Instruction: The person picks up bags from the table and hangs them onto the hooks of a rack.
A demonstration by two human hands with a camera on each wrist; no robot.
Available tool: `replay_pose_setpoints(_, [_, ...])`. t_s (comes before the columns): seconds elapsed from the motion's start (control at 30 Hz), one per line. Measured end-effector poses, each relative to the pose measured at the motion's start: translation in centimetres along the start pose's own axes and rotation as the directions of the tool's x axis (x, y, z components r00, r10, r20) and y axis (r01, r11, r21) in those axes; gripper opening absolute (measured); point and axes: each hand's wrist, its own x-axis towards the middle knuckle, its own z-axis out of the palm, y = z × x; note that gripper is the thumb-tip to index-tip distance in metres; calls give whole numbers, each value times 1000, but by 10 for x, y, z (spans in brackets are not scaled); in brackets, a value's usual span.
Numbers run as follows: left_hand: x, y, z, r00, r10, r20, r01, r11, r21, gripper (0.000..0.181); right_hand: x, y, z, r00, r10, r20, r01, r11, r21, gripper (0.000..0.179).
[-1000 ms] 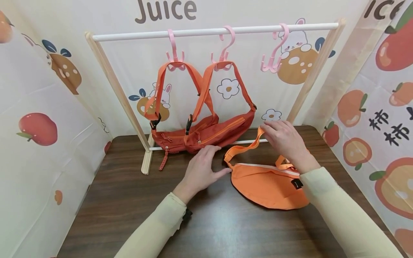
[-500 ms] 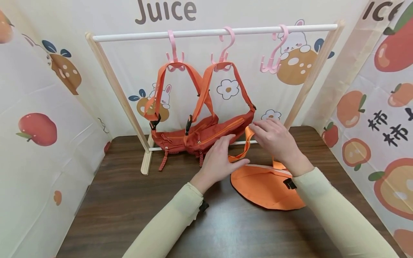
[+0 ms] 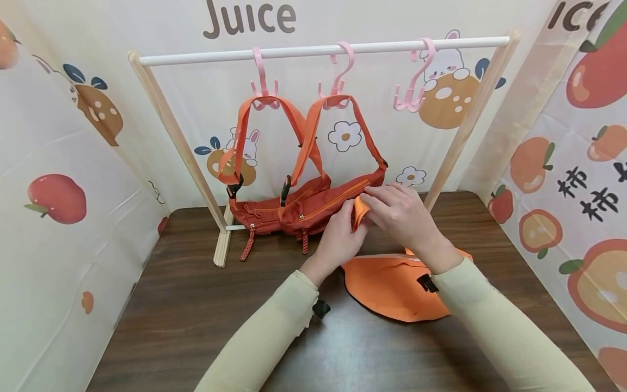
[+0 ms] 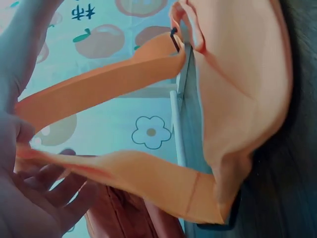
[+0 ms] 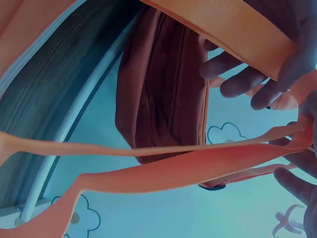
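Note:
An orange waist bag [image 3: 392, 288] lies on the table, its strap [image 4: 158, 178] raised in a loop. At the top of the loop my left hand [image 3: 338, 239] holds the strap between thumb and fingers. Right beside it my right hand [image 3: 404, 218] pinches the same strap with its fingertips. In the right wrist view, the two lengths of strap run together into the right hand's fingers [image 5: 297, 186]. A black buckle [image 3: 427, 283] shows on the bag by the right sleeve. Part of the strap is hidden behind the right hand.
Behind the hands stands a rack with a white rail [image 3: 210, 57] and pink hooks. Two red-brown waist bags [image 3: 333, 209] hang by orange straps from the left and middle hooks. The right pink hook [image 3: 410, 98] bears no bag. Printed cloth surrounds the wooden table [image 3: 196, 326].
My left hand has moved right and up to the strap and taken hold of it. My right hand has drawn the strap leftward, and the orange bag has shifted slightly left.

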Motion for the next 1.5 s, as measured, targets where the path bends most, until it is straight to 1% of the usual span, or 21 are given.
replay_pose_setpoints(0.1, [0,1,-2,999,-17,-34,16,999,-47,31,0,-3,2,1000,23,-9,-23,1000,14,33])
replay_pose_setpoints(0.17, [-1,1,-4,998,-27,-51,23,996,-84,23,0,-4,5,998,54,-8,-54,997,47,35])
replay_pose_setpoints(0.27, [-3,1,-7,997,-24,-72,14,992,-128,17,-3,-6,10,988,152,21,-154,982,110,41])
replay_pose_setpoints(0.33, [-4,1,-9,997,-16,-71,5,989,-149,15,-5,-7,14,970,236,59,-243,957,161,44])
replay_pose_setpoints(0.4, [-4,2,-11,997,-6,-76,-6,988,-155,16,-8,-6,17,940,324,102,-339,919,202,45])
replay_pose_setpoints(0.47, [-5,3,-13,997,1,-80,-13,988,-155,17,-11,-4,20,904,398,152,-425,872,241,45])
replay_pose_setpoints(0.57, [-6,5,-17,995,3,-102,-19,987,-159,17,-17,0,23,851,475,226,-524,802,285,42])
replay_pose_setpoints(0.67, [-7,7,-21,992,-7,-129,-16,985,-171,16,-24,5,26,800,523,294,-597,740,310,38])
replay_pose_setpoints(0.8, [-8,9,-26,988,-18,-155,-12,982,-191,17,-38,13,32,735,564,376,-675,656,337,34])
replay_pose_setpoints(0.9, [-10,11,-31,985,-18,-173,-19,978,-210,17,-48,19,34,704,582,407,-709,612,350,30])
replay_pose_setpoints(0.97, [-11,11,-35,982,-22,-188,-21,975,-221,17,-53,24,34,694,590,413,-719,600,352,27])
replay_pose_setpoints(1.03, [-11,11,-39,978,-25,-206,-24,973,-231,18,-57,28,32,694,592,410,-719,597,354,23])
replay_pose_setpoints(1.1, [-12,11,-43,975,-30,-222,-24,971,-237,19,-61,32,30,693,588,417,-720,588,369,19])
replay_pose_setpoints(1.23, [-12,10,-50,971,-37,-236,-26,966,-257,18,-65,39,23,704,567,428,-709,590,386,14])
replay_pose_setpoints(1.3, [-12,9,-53,969,-40,-243,-24,967,-255,15,-66,42,20,704,563,433,-709,589,387,15])
replay_pose_setpoints(1.37, [-12,8,-55,968,-43,-247,-20,969,-245,13,-68,46,17,708,556,435,-705,588,396,17])
replay_pose_setpoints(1.43, [-12,7,-57,966,-44,-255,-14,975,-223,12,-68,50,13,713,543,444,-701,572,427,19])
replay_pose_setpoints(1.5, [-12,6,-59,964,-43,-261,-10,979,-201,12,-66,55,8,725,519,452,-689,553,469,24])
